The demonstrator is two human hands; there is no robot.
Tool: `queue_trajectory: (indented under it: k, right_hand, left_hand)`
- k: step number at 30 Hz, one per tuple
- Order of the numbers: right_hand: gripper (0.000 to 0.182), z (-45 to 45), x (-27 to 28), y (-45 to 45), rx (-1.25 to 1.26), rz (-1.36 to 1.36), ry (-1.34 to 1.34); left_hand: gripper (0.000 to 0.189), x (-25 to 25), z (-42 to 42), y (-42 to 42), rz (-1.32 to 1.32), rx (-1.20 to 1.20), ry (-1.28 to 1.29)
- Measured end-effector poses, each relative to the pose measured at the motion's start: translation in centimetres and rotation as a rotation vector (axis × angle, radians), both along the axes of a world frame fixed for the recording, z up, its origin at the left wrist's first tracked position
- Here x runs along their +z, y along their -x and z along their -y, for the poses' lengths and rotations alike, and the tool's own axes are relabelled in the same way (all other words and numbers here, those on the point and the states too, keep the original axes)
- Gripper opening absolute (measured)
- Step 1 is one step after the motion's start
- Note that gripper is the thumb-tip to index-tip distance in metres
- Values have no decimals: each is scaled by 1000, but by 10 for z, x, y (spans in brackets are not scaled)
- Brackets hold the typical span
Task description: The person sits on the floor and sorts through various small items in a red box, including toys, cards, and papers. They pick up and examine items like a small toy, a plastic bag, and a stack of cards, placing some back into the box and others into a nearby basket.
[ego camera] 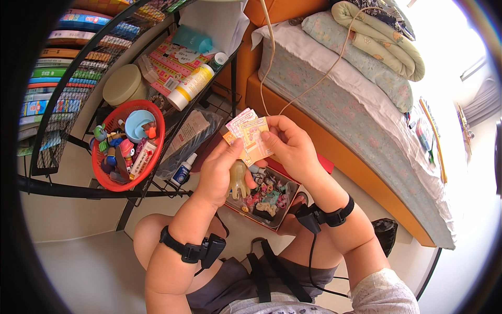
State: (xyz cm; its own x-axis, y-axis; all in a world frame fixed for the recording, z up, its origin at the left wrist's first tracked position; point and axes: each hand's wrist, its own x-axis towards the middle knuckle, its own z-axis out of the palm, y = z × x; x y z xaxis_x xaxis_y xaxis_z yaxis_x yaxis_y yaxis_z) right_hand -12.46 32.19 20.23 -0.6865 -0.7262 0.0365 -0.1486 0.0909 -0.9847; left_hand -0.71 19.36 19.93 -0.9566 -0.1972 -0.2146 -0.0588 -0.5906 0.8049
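Observation:
Between my hands is a small fanned stack of printed cards [257, 143], pink and pale yellow-orange, with drawn pictures. My left hand [219, 168] pinches the stack's left edge, thumb on top. On the right side, the thumb and fingers of my right hand [294, 145] grip the front card. A translucent yellowish pronged item [238, 180] shows under the cards against my left palm; the left fingers curl behind it. Below both hands, on the floor, stands an open box [283, 223] of small mixed trinkets and hair ties. Its far part is hidden by the hands and cards.
Left is a black wire rack [117, 194] with books [59, 74], a red plastic basket [102, 178] of toy figures and a white-and-yellow bottle [192, 86]. A spray bottle [183, 169] stands lower. The bed [345, 117] is at right; a cable [270, 51] hangs beside it.

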Motion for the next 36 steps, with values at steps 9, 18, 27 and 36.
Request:
queue_trajectory:
  k: [9, 18, 27, 36]
  right_hand:
    - [21, 2, -4, 1, -59, 53, 74]
    - [20, 2, -7, 3, -64, 47, 105]
    - [22, 2, -5, 2, -66, 197, 105]
    - [22, 3, -6, 1, -57, 177, 131]
  left_hand:
    - [34, 1, -1, -2, 36, 48, -37]
    - [30, -4, -2, 1, -2, 64, -1]
    - [29, -7, -2, 3, -8, 115, 29]
    - [32, -6, -3, 4, -31, 140, 41]
